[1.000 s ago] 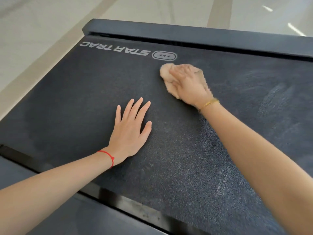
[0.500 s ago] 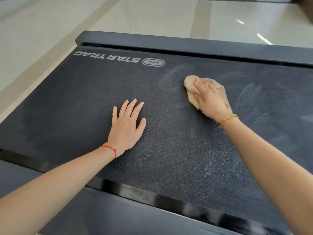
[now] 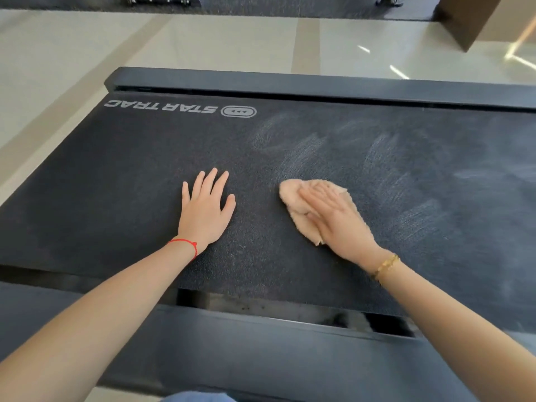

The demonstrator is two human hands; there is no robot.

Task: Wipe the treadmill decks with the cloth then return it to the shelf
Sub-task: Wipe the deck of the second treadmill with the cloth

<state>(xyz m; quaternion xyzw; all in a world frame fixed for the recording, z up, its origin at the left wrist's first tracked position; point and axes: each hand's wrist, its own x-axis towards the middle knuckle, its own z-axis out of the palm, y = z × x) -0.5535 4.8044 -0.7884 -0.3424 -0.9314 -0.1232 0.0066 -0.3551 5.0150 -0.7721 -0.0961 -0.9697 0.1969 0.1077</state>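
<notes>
A crumpled peach cloth (image 3: 298, 203) lies under the flat, straight fingers of the right hand (image 3: 338, 220), pressed to the treadmill deck (image 3: 116, 181). Beside it the left hand (image 3: 204, 211) rests spread and holds nothing. Pale smears streak the dark belt beyond the right hand; glossy tiled floor (image 3: 203, 42) lies farther off.

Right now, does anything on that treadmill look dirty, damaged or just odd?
Pale smears streak the belt beyond and to the right of the cloth, which the right hand presses flat. The left hand rests flat beside it. Along the near edge, a gap shows grime. Nothing looks broken.
</notes>
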